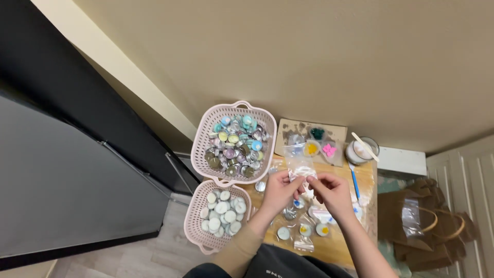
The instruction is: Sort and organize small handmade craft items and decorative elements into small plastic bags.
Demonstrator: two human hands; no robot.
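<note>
Fingers of both hands pinched one small clear plastic bag (301,172) over the wooden table (337,247). The left hand (278,191) held its left edge and the right hand (332,193) held its right edge, so the bag lay between them, just above the fingertips. It stretched from side to side. Both hands were just as close to it. The big pink basket (203,135) of colourful candles sat nearer the left hand.
</note>
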